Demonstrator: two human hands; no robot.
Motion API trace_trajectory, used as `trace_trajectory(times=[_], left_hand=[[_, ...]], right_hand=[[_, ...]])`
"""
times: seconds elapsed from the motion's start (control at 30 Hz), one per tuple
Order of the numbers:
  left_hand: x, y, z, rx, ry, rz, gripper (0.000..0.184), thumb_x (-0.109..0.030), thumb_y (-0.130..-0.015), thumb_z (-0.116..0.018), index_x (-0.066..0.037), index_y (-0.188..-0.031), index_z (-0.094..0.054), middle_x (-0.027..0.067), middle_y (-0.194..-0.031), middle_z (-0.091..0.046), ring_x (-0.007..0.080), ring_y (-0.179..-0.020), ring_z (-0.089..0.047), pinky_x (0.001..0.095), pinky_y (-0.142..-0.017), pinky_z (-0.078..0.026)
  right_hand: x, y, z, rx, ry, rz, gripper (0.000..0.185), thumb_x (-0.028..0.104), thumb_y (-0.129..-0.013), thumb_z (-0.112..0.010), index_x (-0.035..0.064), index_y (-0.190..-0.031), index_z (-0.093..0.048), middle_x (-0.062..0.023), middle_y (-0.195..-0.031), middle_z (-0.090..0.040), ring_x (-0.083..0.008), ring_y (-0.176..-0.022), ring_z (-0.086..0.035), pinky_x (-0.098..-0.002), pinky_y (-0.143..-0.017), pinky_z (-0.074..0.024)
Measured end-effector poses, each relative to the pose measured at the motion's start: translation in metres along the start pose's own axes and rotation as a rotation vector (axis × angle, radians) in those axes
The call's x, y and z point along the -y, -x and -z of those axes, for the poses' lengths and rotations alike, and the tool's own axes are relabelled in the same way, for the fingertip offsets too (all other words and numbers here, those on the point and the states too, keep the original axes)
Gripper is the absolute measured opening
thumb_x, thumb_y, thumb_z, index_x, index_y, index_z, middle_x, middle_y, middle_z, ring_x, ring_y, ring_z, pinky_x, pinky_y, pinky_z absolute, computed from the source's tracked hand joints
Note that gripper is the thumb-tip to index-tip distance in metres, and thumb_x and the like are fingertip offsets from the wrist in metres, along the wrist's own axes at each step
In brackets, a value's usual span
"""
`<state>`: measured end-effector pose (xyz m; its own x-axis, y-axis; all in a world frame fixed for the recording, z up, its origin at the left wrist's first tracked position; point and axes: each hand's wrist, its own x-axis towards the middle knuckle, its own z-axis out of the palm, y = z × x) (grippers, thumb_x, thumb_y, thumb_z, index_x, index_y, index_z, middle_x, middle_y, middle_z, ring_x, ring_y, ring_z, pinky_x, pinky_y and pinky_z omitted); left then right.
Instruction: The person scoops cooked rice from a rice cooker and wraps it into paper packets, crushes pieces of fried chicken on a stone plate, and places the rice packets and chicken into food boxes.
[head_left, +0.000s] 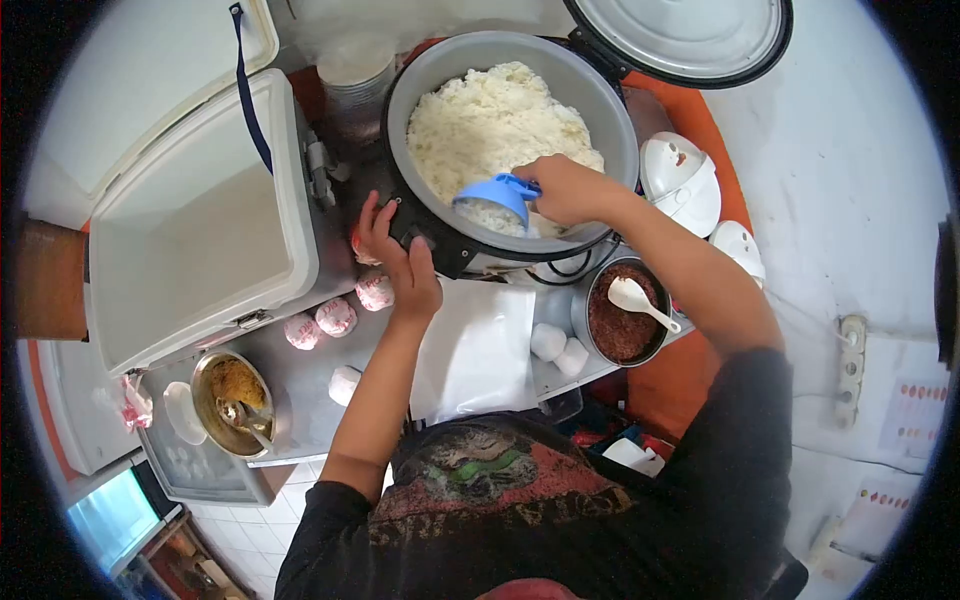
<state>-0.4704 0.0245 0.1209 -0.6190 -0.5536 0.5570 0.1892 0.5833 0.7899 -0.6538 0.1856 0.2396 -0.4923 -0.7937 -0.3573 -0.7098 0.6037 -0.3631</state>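
Observation:
My right hand (568,190) is closed around the handle of a blue scoop (497,196), which is at the near inner side of a large round cooker (615,125). White rice (500,125) fills much of the cooker, and some rice shows in the scoop. My left hand (403,262) is open, its fingers spread against the cooker's dark outer rim at the left. Below the cooker lies a white sheet (475,345). Several round wrapped pieces (336,317) with red print sit near my left hand.
A large open cooler box (300,215) stands at left. Below it is a metal bowl (275,410) with yellow-brown food and a spoon. At right, a pot of dark reddish food (615,328) holds a white spoon (632,295). The cooker's lid (690,30) stands open behind.

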Motion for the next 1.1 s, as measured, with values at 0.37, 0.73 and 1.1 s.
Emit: trace_trajectory(times=[0.37,0.73,1.1], left_hand=[[-0.004,0.000,0.006,0.038,0.000,0.046,0.057,-0.026,-0.095,-0.047,0.004,-0.140,-0.031,0.0231,-0.150,-0.025,0.0376,-0.137,-0.023,0.0481,-0.114,-0.012],[0.027,0.123,0.075,0.452,-0.196,0.047,0.055,-0.016,-0.086,-0.062,0.000,-0.135,-0.042,0.0223,-0.139,-0.045,0.0389,-0.128,-0.041,0.0497,-0.109,-0.027],[0.064,0.159,0.082,1.112,-0.394,-0.145,0.097,-0.021,-0.072,-0.080,-0.006,-0.150,-0.026,0.0179,-0.145,-0.045,0.0327,-0.138,-0.039,0.0493,-0.115,-0.027]], right_hand=[[0.015,-0.039,0.005,0.239,-1.019,-0.379,0.011,0.005,-0.088,-0.062,0.0002,-0.096,-0.057,-0.0029,-0.070,-0.054,-0.0119,-0.050,-0.051,-0.0308,-0.046,-0.0473],[0.027,0.088,0.017,0.105,-1.424,-0.232,0.011,0.006,-0.090,-0.059,-0.0007,-0.096,-0.053,-0.0064,-0.075,-0.055,-0.0126,-0.049,-0.055,-0.0295,-0.042,-0.0487],[0.060,0.148,-0.310,-0.330,-0.560,-0.089,0.062,-0.002,-0.083,-0.057,0.0153,-0.142,-0.048,-0.0111,-0.087,-0.059,-0.0258,-0.078,-0.061,-0.0376,-0.073,-0.0520]])
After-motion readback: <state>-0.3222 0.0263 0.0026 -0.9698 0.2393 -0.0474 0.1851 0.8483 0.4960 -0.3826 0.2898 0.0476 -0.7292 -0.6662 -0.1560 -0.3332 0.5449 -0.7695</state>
